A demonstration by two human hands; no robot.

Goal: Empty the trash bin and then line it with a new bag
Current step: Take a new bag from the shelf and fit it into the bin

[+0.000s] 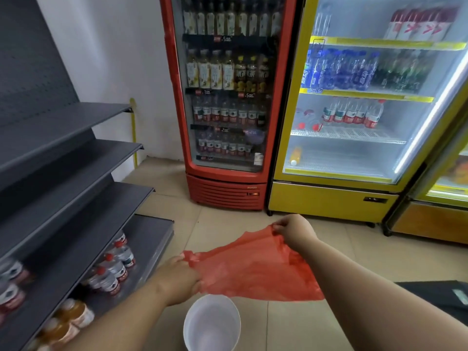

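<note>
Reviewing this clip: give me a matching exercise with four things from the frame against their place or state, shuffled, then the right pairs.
Things:
1. red plastic bag
2. white trash bin
3. red drinks fridge
4. water bottles

Places or states:
A. on the lowest grey shelf
B. stretched between both hands
C. on the floor, unlined
D. against the back wall

Pairs: 1-B, 2-C, 3-D, 4-A

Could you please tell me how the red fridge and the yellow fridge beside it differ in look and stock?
The red fridge is narrow, dim and packed on every shelf; the yellow fridge is wider, brightly lit, with sparse lower shelves. Both have glass doors, hold bottled drinks and stand on the tiled floor.
</note>
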